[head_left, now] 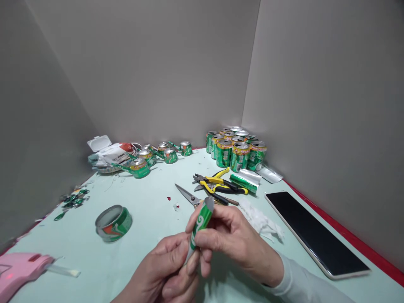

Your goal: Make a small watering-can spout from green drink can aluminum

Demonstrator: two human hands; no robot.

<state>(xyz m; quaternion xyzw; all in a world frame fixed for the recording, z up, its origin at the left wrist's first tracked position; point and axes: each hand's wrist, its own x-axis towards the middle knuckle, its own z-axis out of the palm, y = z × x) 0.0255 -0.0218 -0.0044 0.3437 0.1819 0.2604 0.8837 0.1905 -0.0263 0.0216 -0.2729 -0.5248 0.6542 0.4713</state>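
Both my hands are closed on a narrow rolled strip of green can metal (200, 222) just above the near middle of the pale green table (148, 252). My left hand (167, 269) pinches its lower end. My right hand (230, 240) wraps fingers and thumb round its middle, with the silver-tipped top sticking up. Just behind my hands lie scissors (189, 196) and yellow-handled pliers (217, 184).
A cut can bottom (113, 223) stands at the left, a pink glue gun (22, 269) at the near left corner. Several whole green cans (236, 147) cluster at the back, cut cans (158, 155) and a wipes pack (110, 155) back left. A dark tablet (315, 235) lies right, a white tissue (261, 221) beside it.
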